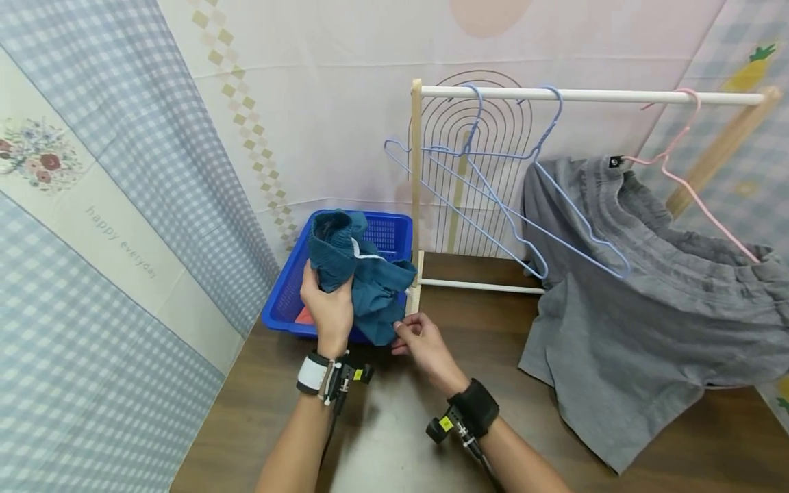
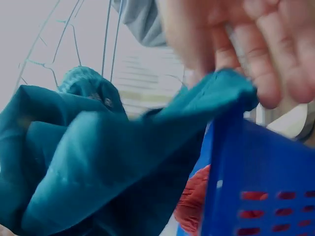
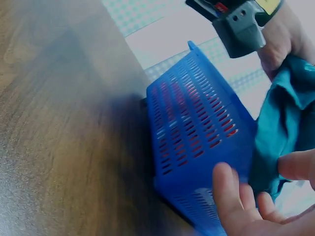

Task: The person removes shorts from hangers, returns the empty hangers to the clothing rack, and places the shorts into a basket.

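Observation:
A bunched pair of teal shorts (image 1: pixel 376 294) with a gathered waistband and a white drawstring lies partly over a blue plastic basket (image 1: pixel 280 318). My left hand (image 1: pixel 329 308) grips the shorts near the waistband, its fingers hidden under the cloth. At the lower corner of the shorts is my right hand (image 1: pixel 425 346). In the right wrist view its thumb (image 3: pixel 298 164) touches the teal cloth, while the fingers are spread apart below. The left wrist view has the cloth stretching toward those fingers over the basket's rim. Inside the basket is some red cloth (image 2: pixel 194 201).
Right of the basket stands a rack with wooden posts and a white rail (image 1: pixel 604 96). Two blue hangers (image 1: pixel 493 185) and a pink hanger (image 1: pixel 687 185) hang there, the pink one with grey shorts (image 1: pixel 635 322). A wire frame stands behind; checked curtain lines the left.

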`<state>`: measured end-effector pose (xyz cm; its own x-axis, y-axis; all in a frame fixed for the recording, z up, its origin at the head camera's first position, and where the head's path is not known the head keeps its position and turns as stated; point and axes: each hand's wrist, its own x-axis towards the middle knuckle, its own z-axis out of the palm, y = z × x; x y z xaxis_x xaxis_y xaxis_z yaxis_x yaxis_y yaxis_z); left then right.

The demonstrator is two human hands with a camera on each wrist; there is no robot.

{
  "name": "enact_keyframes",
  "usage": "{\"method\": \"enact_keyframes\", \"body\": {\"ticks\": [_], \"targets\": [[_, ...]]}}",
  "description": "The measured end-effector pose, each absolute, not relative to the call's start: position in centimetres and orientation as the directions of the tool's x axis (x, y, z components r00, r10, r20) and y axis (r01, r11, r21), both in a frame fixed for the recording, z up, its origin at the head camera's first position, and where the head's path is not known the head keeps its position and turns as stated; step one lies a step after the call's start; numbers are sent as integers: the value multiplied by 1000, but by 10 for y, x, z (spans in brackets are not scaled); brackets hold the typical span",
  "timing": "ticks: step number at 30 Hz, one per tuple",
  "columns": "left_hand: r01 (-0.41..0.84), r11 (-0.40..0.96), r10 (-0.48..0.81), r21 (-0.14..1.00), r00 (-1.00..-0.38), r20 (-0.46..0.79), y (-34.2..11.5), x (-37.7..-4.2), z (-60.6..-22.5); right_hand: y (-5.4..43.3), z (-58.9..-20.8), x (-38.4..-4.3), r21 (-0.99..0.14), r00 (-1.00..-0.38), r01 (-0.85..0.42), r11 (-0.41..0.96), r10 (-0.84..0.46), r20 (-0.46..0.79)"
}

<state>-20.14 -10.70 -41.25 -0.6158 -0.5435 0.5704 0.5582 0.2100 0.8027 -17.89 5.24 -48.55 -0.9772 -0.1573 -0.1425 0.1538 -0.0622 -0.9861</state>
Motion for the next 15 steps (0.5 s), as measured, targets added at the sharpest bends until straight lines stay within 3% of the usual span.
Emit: {"method": "enact_keyframes", "body": {"ticks": [5, 15], "targets": [[576, 227, -577, 785, -570, 585, -102, -195, -393, 54, -488, -181, -972, -959, 210, -102, -215, -185], [607, 186, -644, 773, -518, 562, -112, -221, -406, 60, -488, -184, -885, -903, 363, -293, -343, -258]]}}
